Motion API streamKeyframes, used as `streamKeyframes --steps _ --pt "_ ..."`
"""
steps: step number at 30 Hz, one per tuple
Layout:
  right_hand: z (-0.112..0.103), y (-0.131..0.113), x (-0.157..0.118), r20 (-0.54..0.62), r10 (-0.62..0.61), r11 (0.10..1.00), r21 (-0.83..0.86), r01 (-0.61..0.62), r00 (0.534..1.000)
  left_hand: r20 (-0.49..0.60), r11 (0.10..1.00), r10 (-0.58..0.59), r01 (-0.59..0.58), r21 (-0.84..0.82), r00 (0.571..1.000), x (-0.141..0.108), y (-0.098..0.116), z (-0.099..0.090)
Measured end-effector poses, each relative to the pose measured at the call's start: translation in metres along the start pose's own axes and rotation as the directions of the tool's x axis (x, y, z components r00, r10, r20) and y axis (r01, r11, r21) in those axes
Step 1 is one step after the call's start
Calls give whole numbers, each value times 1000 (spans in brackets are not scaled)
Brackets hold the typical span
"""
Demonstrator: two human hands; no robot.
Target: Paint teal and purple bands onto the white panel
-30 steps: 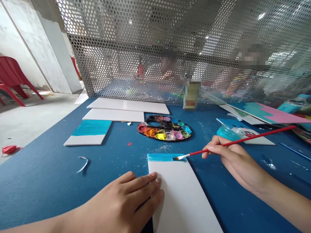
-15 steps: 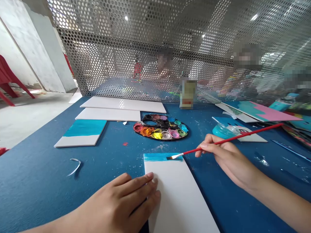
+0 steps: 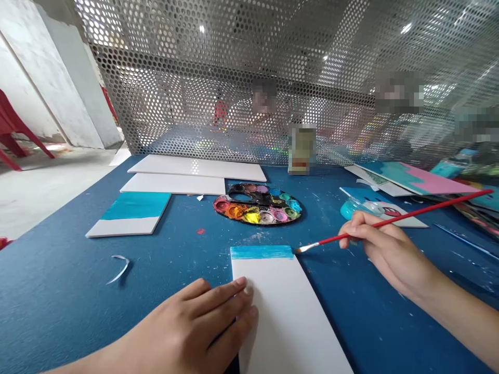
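Have just drawn the brush point(image 3: 429, 210) to the right, from over the blue strip point(image 3: 261, 252) out to the right edge of the board point(image 3: 280, 322). Cannot tell, at this angle, whether touching the edge with the bristles or only holding them just beside it. Gripping the brush in the right hand point(image 3: 390, 244), pinched between thumb and fingers, with the red handle slanting up and away to the right.

Keeping the left hand point(image 3: 187, 322) in the same place, open and not closed around anything, with fingers laid flat over the left edge of the board, below the strip. Seem to be steadying the board well in this way. Find the board flat on the table point(image 3: 175, 249), nearer than the palette point(image 3: 268, 201), with blue across the far end only and with white below.

Judging by this, have likely come to the end of one stroke, with colour reaching about from side to side. Appear to be at an early stage of the painting. Would need care at this edge, for fear of dragging wet paint onto the table.
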State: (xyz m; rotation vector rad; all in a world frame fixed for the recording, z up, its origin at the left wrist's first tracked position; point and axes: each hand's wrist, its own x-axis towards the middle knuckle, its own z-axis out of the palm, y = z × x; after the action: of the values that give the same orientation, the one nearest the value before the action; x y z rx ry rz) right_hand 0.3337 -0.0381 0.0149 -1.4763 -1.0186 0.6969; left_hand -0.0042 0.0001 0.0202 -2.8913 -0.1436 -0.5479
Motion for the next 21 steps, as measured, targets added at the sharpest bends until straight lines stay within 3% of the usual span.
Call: streamKeyframes --steps 6,12,21 --pt "-4 3 2 5 -12 1000 17 12 1000 79 999 35 -36 23 996 0 0 -1" --pt "-4 5 4 -18 -14 1000 12 14 1000 90 998 48 -51 22 995 0 -1 3" --pt "-6 12 6 -17 11 999 46 -10 1000 28 999 37 -37 5 999 -4 -5 4"
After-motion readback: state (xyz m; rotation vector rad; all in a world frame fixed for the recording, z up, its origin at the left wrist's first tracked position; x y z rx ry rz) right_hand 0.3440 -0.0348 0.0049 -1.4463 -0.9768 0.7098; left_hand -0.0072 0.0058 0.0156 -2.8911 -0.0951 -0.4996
